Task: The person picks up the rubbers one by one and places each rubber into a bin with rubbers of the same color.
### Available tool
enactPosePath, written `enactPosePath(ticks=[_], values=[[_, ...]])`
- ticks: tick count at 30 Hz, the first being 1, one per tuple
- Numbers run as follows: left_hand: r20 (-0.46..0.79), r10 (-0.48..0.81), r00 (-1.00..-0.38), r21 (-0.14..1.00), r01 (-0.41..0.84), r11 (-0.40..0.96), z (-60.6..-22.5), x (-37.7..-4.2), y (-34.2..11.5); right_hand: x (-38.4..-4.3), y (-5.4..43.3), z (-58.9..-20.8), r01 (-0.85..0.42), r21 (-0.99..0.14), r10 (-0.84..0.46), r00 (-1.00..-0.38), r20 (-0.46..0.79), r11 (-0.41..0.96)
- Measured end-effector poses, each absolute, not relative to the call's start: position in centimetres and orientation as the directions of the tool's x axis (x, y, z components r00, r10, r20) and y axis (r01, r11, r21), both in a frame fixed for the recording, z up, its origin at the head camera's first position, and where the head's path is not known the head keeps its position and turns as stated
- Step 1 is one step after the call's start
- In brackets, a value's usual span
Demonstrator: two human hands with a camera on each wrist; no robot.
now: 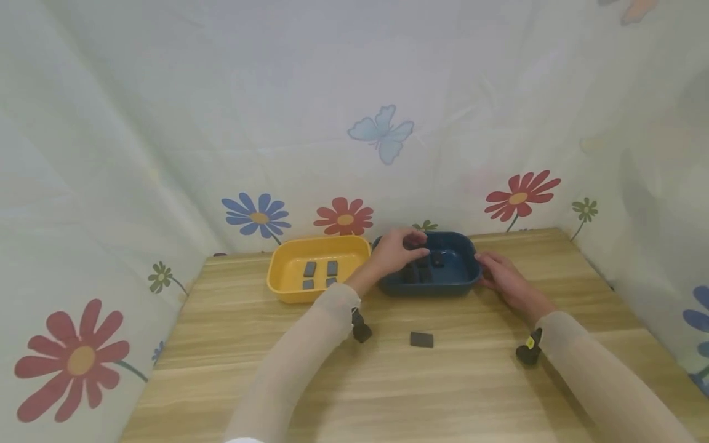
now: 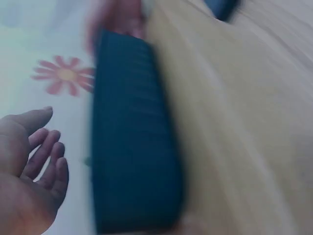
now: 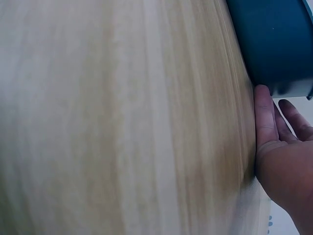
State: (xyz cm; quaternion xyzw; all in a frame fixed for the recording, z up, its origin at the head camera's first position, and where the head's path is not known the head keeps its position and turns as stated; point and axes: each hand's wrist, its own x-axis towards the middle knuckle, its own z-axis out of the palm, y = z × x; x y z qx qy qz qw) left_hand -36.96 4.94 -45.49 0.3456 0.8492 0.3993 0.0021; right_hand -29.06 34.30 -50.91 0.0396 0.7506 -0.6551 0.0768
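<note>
Over the left part of a dark blue plastic bin [image 1: 443, 289] is my left hand [image 1: 396, 251], thumb and fingers spread apart, and nothing shows between them in the left wrist view. Several dark tiles [image 1: 423, 274] lie inside this bin, some hidden behind the hand. My right hand [image 1: 504, 277] is at the bin's right end, fingertips right at the rim and end wall. In the right wrist view its thumb [image 3: 264, 110] lies straight against the lower corner of the bin. A single dark grey rectangular tile [image 1: 421, 339] lies flat on the table in front of the bin.
A yellow bin [image 1: 285, 293] stands left of the blue one, holding several grey tiles [image 1: 310, 269]. Both bins are near the back edge of the wooden table [image 1: 232, 344]. A flower-printed curtain [image 1: 310, 141] hangs behind and at both sides.
</note>
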Motion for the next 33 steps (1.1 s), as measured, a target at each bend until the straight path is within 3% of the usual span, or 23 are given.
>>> enactPosePath(ticks=[8,13,19,25,33], values=[[0.304,0.711,-0.634,0.650,0.684,0.331,-40.6,-33.4,2.4,-29.4,34.3,-51.5,0.156,-0.978,-0.022,-0.987,-0.160,0.135],[0.291,0.789,-0.542,0.534,0.776,0.337,-40.2,-31.1,0.8,-29.4,34.3,-51.6,0.143,-0.982,-0.019,-0.989,-0.147,0.124],[0.172,0.875,-0.452,0.343,0.860,0.377,-42.1,-28.2,-0.1,-29.2,34.2,-51.3,0.123,-0.984,-0.024,-0.992,-0.127,0.125],[0.106,0.910,-0.401,0.175,0.908,0.380,-44.7,-26.0,-0.5,-29.1,34.2,-51.1,0.125,-0.984,-0.035,-0.991,-0.131,0.126],[0.035,0.917,-0.397,0.247,0.893,0.377,-47.2,-25.5,-0.1,-29.0,34.1,-51.0,0.154,-0.978,-0.036,-0.986,-0.161,0.140]])
